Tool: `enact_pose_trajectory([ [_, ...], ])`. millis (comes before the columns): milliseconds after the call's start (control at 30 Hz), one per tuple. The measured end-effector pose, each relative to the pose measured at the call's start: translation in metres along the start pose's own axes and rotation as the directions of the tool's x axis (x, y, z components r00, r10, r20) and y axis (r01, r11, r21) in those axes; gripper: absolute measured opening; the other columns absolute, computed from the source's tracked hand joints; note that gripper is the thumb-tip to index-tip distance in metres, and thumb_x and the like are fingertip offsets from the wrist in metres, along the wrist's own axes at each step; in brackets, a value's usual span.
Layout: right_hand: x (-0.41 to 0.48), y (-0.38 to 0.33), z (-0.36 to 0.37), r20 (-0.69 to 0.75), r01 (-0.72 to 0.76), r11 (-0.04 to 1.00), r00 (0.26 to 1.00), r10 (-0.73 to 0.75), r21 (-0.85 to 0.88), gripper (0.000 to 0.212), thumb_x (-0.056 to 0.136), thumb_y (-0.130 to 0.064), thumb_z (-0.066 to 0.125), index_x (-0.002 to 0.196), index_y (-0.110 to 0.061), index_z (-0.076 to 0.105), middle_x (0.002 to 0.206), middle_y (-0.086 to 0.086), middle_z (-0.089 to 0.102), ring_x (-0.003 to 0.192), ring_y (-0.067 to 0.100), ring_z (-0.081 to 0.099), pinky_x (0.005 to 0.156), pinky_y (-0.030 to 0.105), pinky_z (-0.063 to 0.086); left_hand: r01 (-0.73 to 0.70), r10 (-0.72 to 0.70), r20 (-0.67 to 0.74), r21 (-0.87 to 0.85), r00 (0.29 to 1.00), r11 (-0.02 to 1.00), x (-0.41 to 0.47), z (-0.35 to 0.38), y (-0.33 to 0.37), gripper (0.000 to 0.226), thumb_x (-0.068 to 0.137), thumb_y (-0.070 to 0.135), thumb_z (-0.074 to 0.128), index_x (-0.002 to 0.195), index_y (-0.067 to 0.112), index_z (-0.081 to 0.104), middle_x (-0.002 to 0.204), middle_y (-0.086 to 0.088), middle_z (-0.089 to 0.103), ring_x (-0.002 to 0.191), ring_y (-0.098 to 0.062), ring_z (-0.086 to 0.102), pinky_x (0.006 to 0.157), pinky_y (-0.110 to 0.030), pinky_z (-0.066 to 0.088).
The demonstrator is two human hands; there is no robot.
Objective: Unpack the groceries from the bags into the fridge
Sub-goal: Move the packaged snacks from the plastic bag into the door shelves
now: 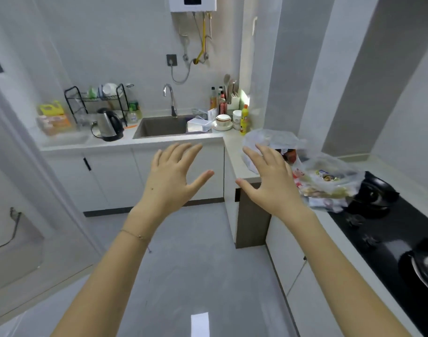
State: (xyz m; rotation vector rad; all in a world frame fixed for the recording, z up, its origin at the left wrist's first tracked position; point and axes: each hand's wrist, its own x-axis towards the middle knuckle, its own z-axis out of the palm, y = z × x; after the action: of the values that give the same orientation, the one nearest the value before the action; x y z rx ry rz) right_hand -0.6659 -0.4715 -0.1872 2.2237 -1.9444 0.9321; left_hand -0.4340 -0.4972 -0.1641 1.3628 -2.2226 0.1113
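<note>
Left hand [170, 177] and right hand [269, 184] are held out, each grip spread empty, while crumpled clear bags [329, 184] (stuffed with colourful packets) are seen on the desk [234, 154] beside the hob [390, 229].

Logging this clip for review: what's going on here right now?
A person stands in a small kitchen with both hands held out, fingers spread, holding nothing. The left hand hovers in front of the cabinets below the sink. The right hand is near the clear plastic grocery bags, which lie full on the counter beside the black hob. Whether it touches a bag is unclear. Unpacking looks not yet begun.
</note>
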Motion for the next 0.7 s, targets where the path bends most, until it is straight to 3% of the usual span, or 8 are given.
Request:
enact_pose_trajectory([
  [200, -0.003, 0.108, -0.012, 0.003, -0.197, 0.977, 0.980, 0.198, -0.084, 0.069, 0.089, -0.054, 0.054, 0.149, -0.038, 0.023, 0.159, -0.005, 0.016, 0.147, 0.020, 0.008, 0.118, 0.044, 0.012, -0.102, 0.107, 0.103, -0.050, 0.989, 0.993, 0.077, 0.094, 0.048, 0.080, 0.084, 0.076, 0.017, 0.151, 0.034, 0.027, 0.158, 0.002, 0.027, 0.148, -0.021, 0.013, 0.121, -0.048, 0.007],
  [333, 0.003, 0.174, -0.008, 0.015, -0.326, 0.939, 0.944, 0.329, -0.109, 0.071, 0.090, -0.053, 0.054, 0.150, -0.038, 0.020, 0.160, -0.007, 0.013, 0.147, 0.019, 0.006, 0.117, 0.041, 0.009, -0.177, 0.188, 0.139, -0.092, 0.972, 0.980, 0.131, 0.158, 0.076, 0.073, 0.088, 0.072, 0.022, 0.151, 0.036, 0.025, 0.159, 0.003, 0.024, 0.148, -0.021, 0.012, 0.121, -0.047, 0.007],
  [700, 0.084, 0.327, 0.022, 0.041, -0.529, 0.819, 0.834, 0.550, -0.220, 0.070, 0.090, -0.046, 0.056, 0.150, -0.032, 0.023, 0.157, -0.004, 0.018, 0.144, 0.018, 0.012, 0.114, 0.036, 0.014, -0.354, 0.399, 0.237, -0.212, 0.886, 0.911, 0.300, 0.308, 0.129, 0.081, 0.082, 0.076, 0.016, 0.150, 0.034, 0.031, 0.156, 0.003, 0.030, 0.147, -0.024, 0.017, 0.119, -0.049, 0.008],
])
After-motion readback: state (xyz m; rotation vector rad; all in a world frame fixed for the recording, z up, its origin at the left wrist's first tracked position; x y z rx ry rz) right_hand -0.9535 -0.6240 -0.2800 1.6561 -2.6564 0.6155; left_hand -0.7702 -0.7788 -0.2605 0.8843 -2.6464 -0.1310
